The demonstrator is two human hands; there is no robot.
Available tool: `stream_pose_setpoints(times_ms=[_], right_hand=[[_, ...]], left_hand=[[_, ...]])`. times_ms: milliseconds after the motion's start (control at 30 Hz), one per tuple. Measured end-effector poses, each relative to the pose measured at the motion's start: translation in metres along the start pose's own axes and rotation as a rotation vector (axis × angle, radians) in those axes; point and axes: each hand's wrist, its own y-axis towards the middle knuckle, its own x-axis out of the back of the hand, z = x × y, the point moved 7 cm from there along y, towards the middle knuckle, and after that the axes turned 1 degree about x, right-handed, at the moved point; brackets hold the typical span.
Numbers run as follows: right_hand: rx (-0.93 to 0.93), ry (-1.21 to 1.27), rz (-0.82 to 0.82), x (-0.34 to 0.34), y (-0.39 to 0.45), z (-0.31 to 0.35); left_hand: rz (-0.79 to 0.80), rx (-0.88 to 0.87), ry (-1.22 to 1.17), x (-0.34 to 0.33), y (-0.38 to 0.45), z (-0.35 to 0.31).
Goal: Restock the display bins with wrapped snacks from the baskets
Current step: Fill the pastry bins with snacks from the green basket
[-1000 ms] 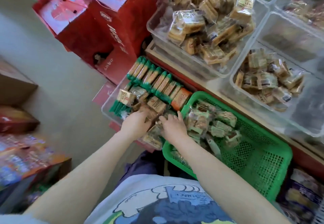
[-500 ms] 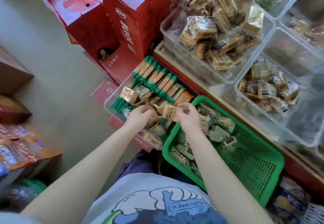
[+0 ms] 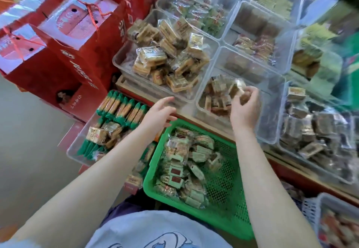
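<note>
Right, from the head camera: my right hand (image 3: pixel 245 105) is over the clear bin (image 3: pixel 272 111) at centre right of the frame, fingers curled round a wrapped snack (image 3: pixel 240 90) above the pile already in there. It looks light and crinkly, the film likely slick, so I pinch across the stiff middle, not the loose seal ends. My left hand (image 3: pixel 159 114) hangs open and empty, fingers spread, over the gap between the green basket (image 3: pixel 229 218) at lower centre and the bins. More snacks lie heaped in that basket. The right half of the bin is bare, so there's room to drop; its near wall is under my wrist, so I judge I must lift clear of it.
</note>
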Motion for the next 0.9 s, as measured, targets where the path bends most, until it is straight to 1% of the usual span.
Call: stream_pose_setpoints(times_ms=[33,67,100,133,167,200,233,333,367,400,433,467,500,533,567,600,633,700,767,800,900], right_hand=[[0.081,-0.175,0.108,-0.012,0.010,-0.005],[0.117,-0.304,0.269,-0.030,0.016,-0.016],[0.128,-0.413,0.441,-0.047,0.017,-0.029],[0.119,-0.489,0.572,-0.058,0.017,-0.040],[0.111,-0.525,0.627,-0.064,0.016,-0.045],[0.112,-0.531,0.618,-0.065,0.015,-0.044],[0.136,-0.516,0.561,-0.064,0.012,-0.037],[0.310,-0.418,0.291,-0.056,-0.027,0.001],[0.385,-0.355,0.250,-0.060,-0.051,0.014],[0.455,-0.292,0.277,-0.070,-0.078,0.023],[0.504,-0.241,0.376,-0.087,-0.108,0.027],[0.523,-0.219,0.533,-0.108,-0.138,0.026],[0.516,-0.230,0.723,-0.133,-0.168,0.019],[0.509,-0.283,0.912,-0.156,-0.200,0.008],[0.526,-0.366,1.063,-0.177,-0.229,-0.004],[0.560,-0.471,1.167,-0.192,-0.257,-0.016],[0.600,-0.589,1.232,-0.203,-0.279,-0.028],[0.684,-0.777,1.310,-0.214,-0.310,-0.052],[0.756,-0.848,1.292,-0.217,-0.319,-0.060],[0.743,-0.829,1.275,-0.217,-0.317,-0.058],[0.507,-0.660,1.247,-0.214,-0.295,-0.044]], left_hand=[[0.001,0.007,0.001,-0.004,0.003,-0.001],[-0.004,0.019,0.005,-0.007,0.005,0.001],[-0.014,0.036,0.007,-0.007,0.006,0.005],[-0.030,0.057,0.007,-0.004,0.005,0.010],[-0.051,0.084,0.006,0.003,0.003,0.019],[-0.076,0.112,0.007,0.011,0.000,0.030],[-0.102,0.140,0.027,0.021,-0.004,0.042],[-0.228,0.269,0.174,0.067,-0.020,0.088],[-0.277,0.326,0.217,0.084,-0.026,0.105],[-0.315,0.379,0.247,0.099,-0.032,0.122],[-0.338,0.423,0.271,0.111,-0.039,0.136],[-0.343,0.447,0.297,0.121,-0.044,0.148],[-0.331,0.455,0.328,0.128,-0.048,0.157],[-0.316,0.448,0.356,0.133,-0.051,0.164],[-0.310,0.436,0.380,0.138,-0.054,0.170],[-0.315,0.418,0.400,0.142,-0.056,0.173],[-0.324,0.400,0.415,0.146,-0.059,0.175],[-0.341,0.381,0.445,0.152,-0.065,0.180],[-0.336,0.382,0.490,0.154,-0.069,0.186],[-0.329,0.380,0.503,0.155,-0.071,0.189],[-0.334,0.377,0.479,0.158,-0.073,0.196]])
